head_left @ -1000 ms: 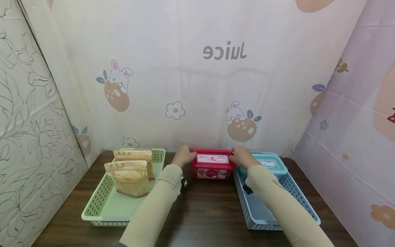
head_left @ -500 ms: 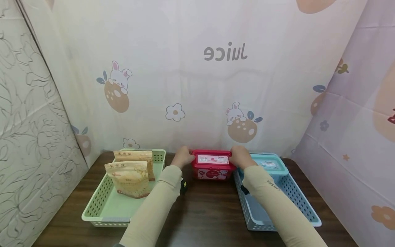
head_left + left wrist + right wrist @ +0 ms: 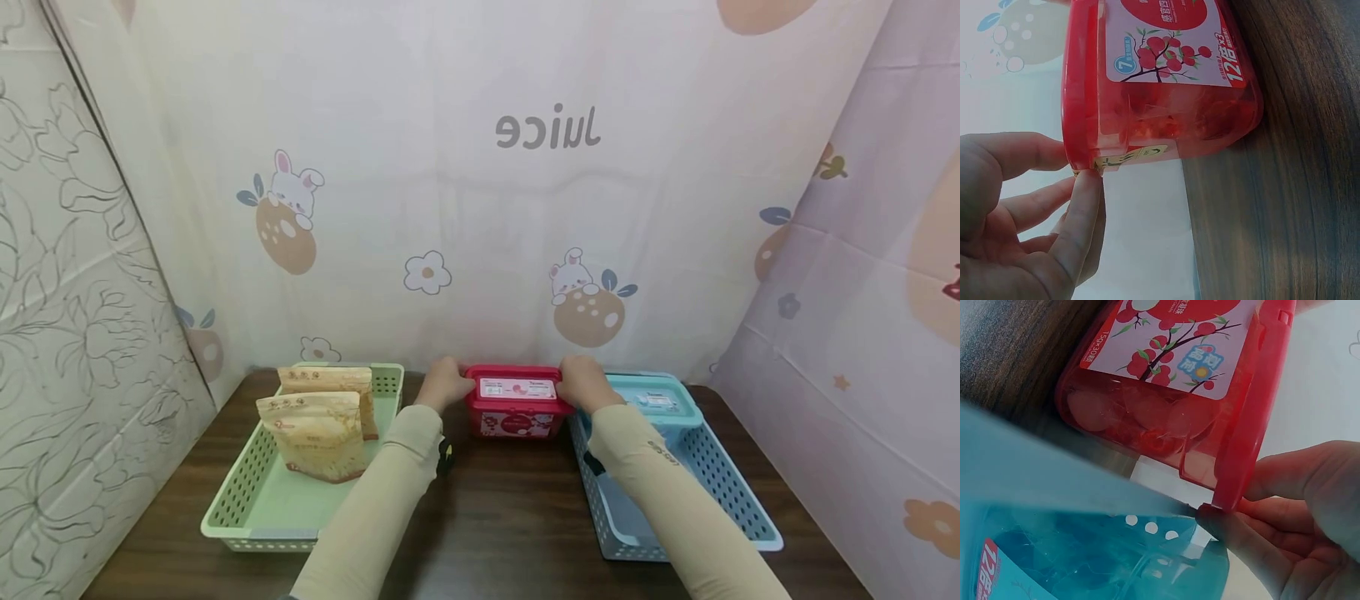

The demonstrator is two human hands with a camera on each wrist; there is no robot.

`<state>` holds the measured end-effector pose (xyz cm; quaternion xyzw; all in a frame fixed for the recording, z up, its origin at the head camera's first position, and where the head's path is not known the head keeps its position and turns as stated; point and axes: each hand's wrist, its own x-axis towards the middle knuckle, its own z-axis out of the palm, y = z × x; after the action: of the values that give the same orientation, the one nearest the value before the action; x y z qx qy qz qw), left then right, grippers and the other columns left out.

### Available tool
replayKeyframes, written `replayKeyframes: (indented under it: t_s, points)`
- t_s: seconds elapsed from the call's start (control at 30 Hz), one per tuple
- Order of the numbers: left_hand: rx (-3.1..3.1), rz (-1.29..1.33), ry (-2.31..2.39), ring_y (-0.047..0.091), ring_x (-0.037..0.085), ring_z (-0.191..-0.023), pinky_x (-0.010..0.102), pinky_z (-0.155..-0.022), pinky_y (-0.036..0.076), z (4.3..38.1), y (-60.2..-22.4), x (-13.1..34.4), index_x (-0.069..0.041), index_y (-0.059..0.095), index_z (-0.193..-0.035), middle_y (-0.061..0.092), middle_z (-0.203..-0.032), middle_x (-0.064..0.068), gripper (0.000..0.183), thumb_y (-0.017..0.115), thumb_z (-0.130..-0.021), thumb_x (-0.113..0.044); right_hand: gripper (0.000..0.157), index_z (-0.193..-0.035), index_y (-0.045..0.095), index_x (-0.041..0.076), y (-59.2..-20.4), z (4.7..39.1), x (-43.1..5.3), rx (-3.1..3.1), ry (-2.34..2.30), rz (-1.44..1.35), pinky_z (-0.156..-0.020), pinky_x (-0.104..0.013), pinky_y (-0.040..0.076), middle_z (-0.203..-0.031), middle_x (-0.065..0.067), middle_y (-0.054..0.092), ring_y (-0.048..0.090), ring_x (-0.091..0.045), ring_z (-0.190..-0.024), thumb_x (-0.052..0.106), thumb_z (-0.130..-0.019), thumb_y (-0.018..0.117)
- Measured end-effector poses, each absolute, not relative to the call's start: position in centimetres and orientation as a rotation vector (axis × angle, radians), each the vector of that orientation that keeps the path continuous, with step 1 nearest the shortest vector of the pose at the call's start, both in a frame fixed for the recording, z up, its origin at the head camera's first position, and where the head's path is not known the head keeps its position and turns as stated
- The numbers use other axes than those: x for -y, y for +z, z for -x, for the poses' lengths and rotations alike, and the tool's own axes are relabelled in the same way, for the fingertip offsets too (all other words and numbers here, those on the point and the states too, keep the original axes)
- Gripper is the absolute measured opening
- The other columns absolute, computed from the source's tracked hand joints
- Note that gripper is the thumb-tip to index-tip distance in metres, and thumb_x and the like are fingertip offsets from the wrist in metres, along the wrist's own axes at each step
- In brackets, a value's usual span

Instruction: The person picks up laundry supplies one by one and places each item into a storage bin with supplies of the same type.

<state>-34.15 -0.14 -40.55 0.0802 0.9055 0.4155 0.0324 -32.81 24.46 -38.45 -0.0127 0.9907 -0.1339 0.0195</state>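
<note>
A red lidded plastic box (image 3: 517, 408) with a pink fruit label sits upright at the middle back of the dark wooden table. Round pods show through its clear red wall in the right wrist view. My left hand (image 3: 444, 385) pinches the left end of the lid rim, thumb and fingers around the edge in the left wrist view. At the other end, my right hand (image 3: 587, 385) pinches the lid rim between thumb and fingers (image 3: 1254, 544). Whether the box bottom touches the table, I cannot tell.
To the right, a blue basket (image 3: 738, 483) holds a turquoise lidded box (image 3: 660, 398), close beside my right hand. A green basket (image 3: 236, 492) on the left holds two yellow pouches (image 3: 315, 433). A printed curtain (image 3: 480, 208) hangs right behind the table.
My right forearm shifts slightly to the left early on. Both hands keep their hold on the red box, which shows hardly any movement.
</note>
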Motion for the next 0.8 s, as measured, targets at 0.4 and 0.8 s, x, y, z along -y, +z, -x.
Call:
replayKeyframes:
  t_s: [0.4,0.8]
  points:
    - [-2.824,-0.242,1.209,0.066,0.028,-0.095,0.042,-0.084,0.057,34.04,-40.8,0.03,0.004,0.07,-0.119,0.071,-0.111,0.017,0.031,0.07,-0.092,-0.012,0.028,-0.112,0.068,-0.006,-38.67,32.87,-24.66,-3.009,-0.506,-0.004,-0.083,-0.045,0.059,-0.093,-0.015,0.068,0.064,-0.025,-0.078,0.008,-0.088,0.075]
    - [-2.796,-0.268,1.226,0.066,0.03,-0.096,0.043,-0.084,0.057,33.64,-40.24,0.67,0.007,0.069,-0.116,0.07,-0.108,0.019,0.032,0.073,-0.09,-0.011,0.025,-0.11,0.066,-0.006,-38.34,32.88,-24.64,-2.98,-0.527,0.004,-0.08,-0.042,0.059,-0.092,-0.015,0.067,0.064,-0.025,-0.079,0.007,-0.09,0.072]
